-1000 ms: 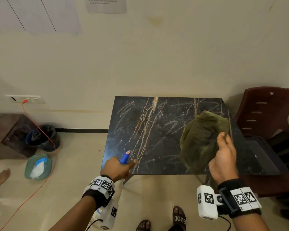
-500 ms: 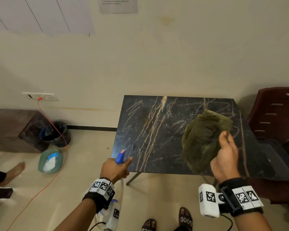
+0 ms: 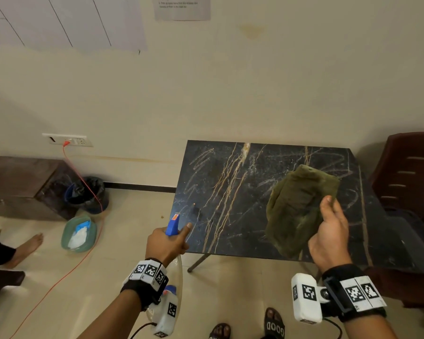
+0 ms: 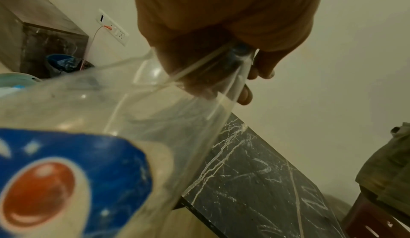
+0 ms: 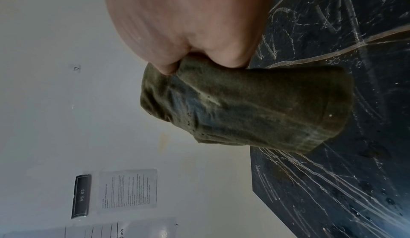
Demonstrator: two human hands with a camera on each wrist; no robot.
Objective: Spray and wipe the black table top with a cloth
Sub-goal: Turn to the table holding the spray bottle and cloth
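Head view: fingers (image 3: pixel 185 228) of the left hand (image 3: pixel 165 244) curl round the spray bottle's (image 3: pixel 172 222) blue head at the table's (image 3: pixel 230 192) near-left corner. Right hand (image 3: pixel 328 238) fingers (image 3: pixel 327 204) pinch the green cloth (image 3: pixel 299 206), held above the table's right half.

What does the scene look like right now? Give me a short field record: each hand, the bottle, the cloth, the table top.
left hand: grips the spray bottle at its neck, nozzle aimed toward the table
right hand: holds the green cloth, bunched, above the table
spray bottle body: clear, blue label, hanging below the hand
cloth contact: appears lifted off the surface, not pressed flat
black table top: scribbled chalk-like marks and streaks visible across it
wiping: not yet begun
beside table: dark red chair
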